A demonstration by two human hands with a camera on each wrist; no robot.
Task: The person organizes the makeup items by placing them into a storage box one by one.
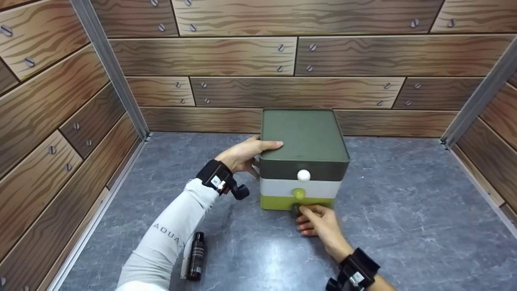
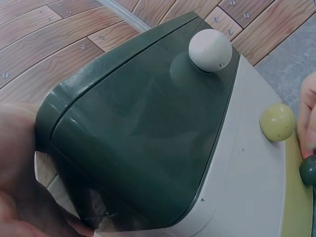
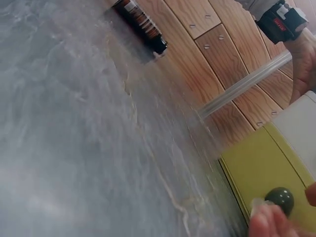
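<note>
A three-tier drawer box stands near the back wall, dark green on top, white in the middle, yellow-green at the bottom. My left hand rests on its left side, the thumb flat on the top surface and the fingers down along the side wall. At the bottom drawer, my right hand pinches the dark green knob between thumb and fingers. Above it are a yellow-green knob on the white drawer and a white knob on the dark green one. All three drawer fronts look flush.
A dark bottle lies on the grey tabletop beside the left forearm, with a slim white stick-like item along it. Wood-print panels with metal corner strips enclose the back and sides.
</note>
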